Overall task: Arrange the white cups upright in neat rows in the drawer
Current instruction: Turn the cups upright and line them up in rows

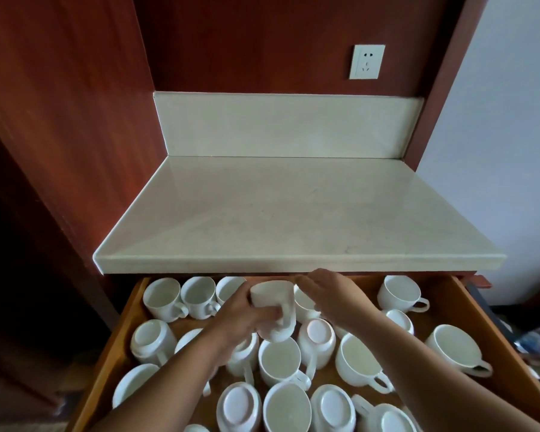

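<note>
Fingers of the left hand point(250, 310) close around a plain white cup point(272, 299) lifted above the drawer point(449, 310), right hand point(331, 294) open beside it, no writing readable anywhere.

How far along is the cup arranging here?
Early. Three upright cups line the drawer's back left. The left hand holds a cup above that row; the right hand reaches beside it. Most others remain scattered, several upside down.

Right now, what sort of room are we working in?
Probably a kitchen or pantry nook: a pale stone counter over an open wooden drawer full of white cups, with a wall socket above.
</note>
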A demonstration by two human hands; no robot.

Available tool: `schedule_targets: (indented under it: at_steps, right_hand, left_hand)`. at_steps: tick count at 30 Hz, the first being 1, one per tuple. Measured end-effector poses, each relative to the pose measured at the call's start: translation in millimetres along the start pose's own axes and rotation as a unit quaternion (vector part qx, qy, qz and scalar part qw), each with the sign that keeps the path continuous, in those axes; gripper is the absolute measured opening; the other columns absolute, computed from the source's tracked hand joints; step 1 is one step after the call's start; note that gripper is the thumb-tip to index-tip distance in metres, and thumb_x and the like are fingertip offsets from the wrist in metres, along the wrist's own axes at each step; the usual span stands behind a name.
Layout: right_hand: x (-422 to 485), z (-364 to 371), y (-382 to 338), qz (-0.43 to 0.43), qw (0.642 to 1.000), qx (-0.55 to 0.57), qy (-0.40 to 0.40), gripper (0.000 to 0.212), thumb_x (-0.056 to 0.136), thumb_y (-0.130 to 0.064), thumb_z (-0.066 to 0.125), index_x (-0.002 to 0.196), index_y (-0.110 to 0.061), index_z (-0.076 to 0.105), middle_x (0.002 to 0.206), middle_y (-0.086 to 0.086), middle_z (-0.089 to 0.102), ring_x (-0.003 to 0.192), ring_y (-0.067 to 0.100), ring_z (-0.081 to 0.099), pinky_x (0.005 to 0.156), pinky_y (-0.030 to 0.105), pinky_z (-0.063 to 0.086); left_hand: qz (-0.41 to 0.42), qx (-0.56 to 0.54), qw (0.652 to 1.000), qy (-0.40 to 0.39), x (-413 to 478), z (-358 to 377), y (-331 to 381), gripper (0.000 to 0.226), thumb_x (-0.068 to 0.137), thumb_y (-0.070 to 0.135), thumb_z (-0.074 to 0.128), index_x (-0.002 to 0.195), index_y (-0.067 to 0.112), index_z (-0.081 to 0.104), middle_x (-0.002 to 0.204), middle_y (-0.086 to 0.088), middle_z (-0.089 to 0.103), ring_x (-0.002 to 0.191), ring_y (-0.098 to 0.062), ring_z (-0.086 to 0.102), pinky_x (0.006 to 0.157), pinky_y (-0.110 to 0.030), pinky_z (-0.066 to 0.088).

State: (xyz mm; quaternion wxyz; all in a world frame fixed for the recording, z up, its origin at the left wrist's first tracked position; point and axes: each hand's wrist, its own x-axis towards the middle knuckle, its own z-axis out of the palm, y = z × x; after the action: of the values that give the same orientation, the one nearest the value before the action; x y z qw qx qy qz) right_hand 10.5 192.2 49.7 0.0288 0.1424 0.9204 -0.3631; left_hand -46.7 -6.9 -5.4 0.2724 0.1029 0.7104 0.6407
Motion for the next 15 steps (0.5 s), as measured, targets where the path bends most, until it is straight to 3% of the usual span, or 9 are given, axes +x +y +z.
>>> schedule_targets:
  at_steps: [3,6,9,11,13,15]
  right_hand:
    - [6,1,35,0.034,0.996,-0.077,0.038,0.033,0.092,-0.043,0.056,0.065,-0.026,0.045,0.063,-0.006,0.051,0.057,0.011,0.046,0.052,0.030,0.035]
    - [11,5,56,0.041,0.988,-0.140,0.049,0.033,0.090,-0.040,0.057,0.066,-0.019,0.053,0.067,-0.005,0.052,0.059,0.013,0.046,0.052,0.030,0.034]
    - [17,8,66,0.041,0.986,-0.151,0.062,0.031,0.088,-0.043,0.058,0.069,-0.021,0.053,0.083,-0.005,0.056,0.075,0.016,0.052,0.060,0.031,0.037]
    - [21,10,71,0.034,0.986,-0.154,0.051,0.023,0.088,-0.045,0.059,0.081,-0.023,0.059,0.097,-0.003,0.059,0.091,0.019,0.055,0.070,0.030,0.038]
    - [26,13,76,0.030,0.988,-0.150,0.039,0.030,0.088,-0.045,0.060,0.103,-0.021,0.067,0.108,-0.002,0.061,0.104,0.020,0.057,0.076,0.031,0.040]
    - [29,14,78,0.032,0.990,-0.134,0.037,0.036,0.087,-0.045,0.060,0.114,-0.021,0.067,0.112,-0.002,0.063,0.109,0.020,0.058,0.077,0.032,0.042]
  left_hand:
    - [-0.007,0.017,0.996,0.090,1,2,-8,0.076,0.052,0.039,0.092,0.121,0.036,0.060,0.104,0.010,0.077,0.100,-0.010,0.071,0.087,-0.032,0.056]
    - [-0.004,0.050,0.990,0.133,3,4,-14,0.071,0.062,0.036,0.099,0.120,0.037,0.057,0.108,0.013,0.075,0.102,-0.006,0.069,0.088,-0.029,0.052]
    - [0.006,0.080,0.986,0.145,3,7,-14,0.079,0.057,0.046,0.099,0.122,0.040,0.055,0.111,0.015,0.073,0.105,-0.006,0.067,0.095,-0.034,0.053]
    - [0.004,0.111,0.984,0.141,6,8,-12,0.091,0.050,0.054,0.097,0.128,0.044,0.051,0.117,0.018,0.069,0.110,-0.006,0.064,0.102,-0.037,0.050]
    - [0.001,0.144,0.983,0.111,7,11,-8,0.097,0.058,0.047,0.097,0.138,0.049,0.043,0.122,0.023,0.062,0.114,-0.005,0.059,0.103,-0.033,0.046]
    - [0.009,0.181,0.979,0.094,9,13,-6,0.085,0.064,0.039,0.096,0.132,0.051,0.047,0.117,0.027,0.063,0.113,-0.003,0.060,0.099,-0.029,0.047]
